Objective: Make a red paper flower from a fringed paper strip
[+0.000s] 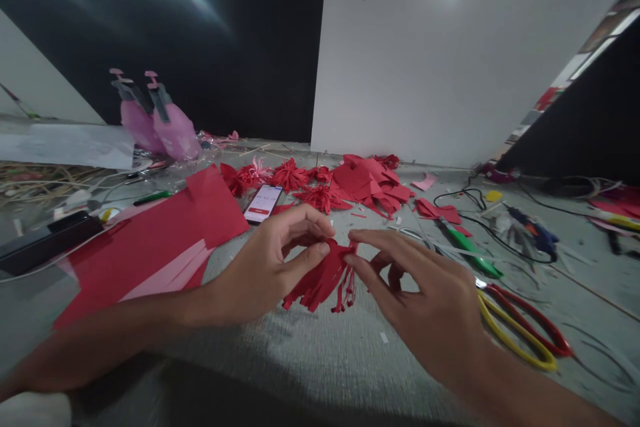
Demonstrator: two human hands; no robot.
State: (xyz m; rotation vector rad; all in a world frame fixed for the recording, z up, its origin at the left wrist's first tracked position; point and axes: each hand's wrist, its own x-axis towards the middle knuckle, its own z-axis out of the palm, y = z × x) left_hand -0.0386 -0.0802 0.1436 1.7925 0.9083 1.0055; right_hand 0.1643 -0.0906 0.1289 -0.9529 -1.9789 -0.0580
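Between my two hands, a red paper fringe hangs above the grey work surface, its cut strips pointing down. My left hand pinches its top edge between thumb and fingers. At the other end, my right hand pinches the fringe near a narrow bundle of curled strips. Part of the band is hidden behind my fingertips. Just beyond my hands lie fringed red paper flowers and a heap of cut red paper pieces.
Red and pink paper sheets spread at the left, near a lit phone. Scissors with red and yellow handles, a green-handled cutter and a blue glue gun lie right. Pink spray bottles stand at the back left.
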